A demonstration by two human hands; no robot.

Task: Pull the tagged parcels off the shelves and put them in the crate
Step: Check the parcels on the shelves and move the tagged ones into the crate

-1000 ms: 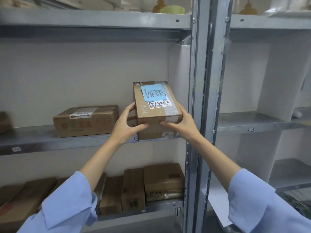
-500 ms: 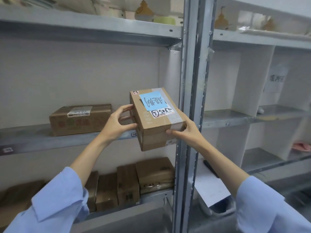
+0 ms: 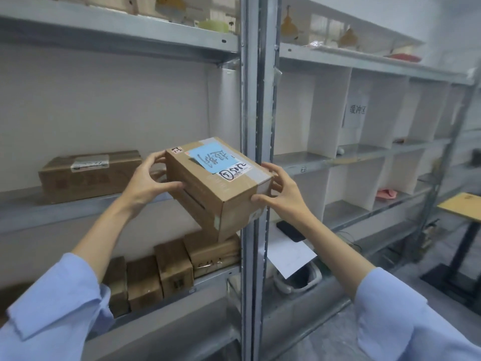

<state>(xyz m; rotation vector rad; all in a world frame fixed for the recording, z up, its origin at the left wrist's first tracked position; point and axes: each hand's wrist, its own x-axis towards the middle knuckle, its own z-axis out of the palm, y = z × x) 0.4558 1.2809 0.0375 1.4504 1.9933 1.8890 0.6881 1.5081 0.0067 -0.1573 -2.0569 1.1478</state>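
left hand (image 3: 145, 182): clamped on the left end of the tagged parcel (image 3: 208, 188), thumb along the near side face, fingers wrapped over the far top edge. Sleeve pushed back, forearm bare.
tagged parcel: cardboard, held in the air between both hands, clear of the middle shelf (image 3: 39, 212). Tilted, near right corner dipping toward the person. In front of the steel upright (image 3: 256, 126).
tag: blue note (image 3: 212, 157) with handwriting on the top face, white label (image 3: 234, 171) with a circled digit just right of it. Reads upside down from here.
right hand (image 3: 283, 196): closed on the right end of the parcel, thumb on the near lower edge, fingertips over the top corner.
other stock: untagged-looking box (image 3: 88, 175) with a white label sits on the shelf left of the left hand, well apart from it. Row of boxes (image 3: 169, 272) on the lower shelf below the hands; no blue notes visible on them.
crate: not in view. Cannot tell which way it lies.
step: parcel pulled, carry phase. Judgement: this pick is done, drop-off is not.
next move calls for: keeping the two-hand grip, levelling the box, clearing the upright while turning away from the rack, then lowering into the crate.
risk: low. Box looks rigid and taped; main hazard is clipping the upright with the right corner.
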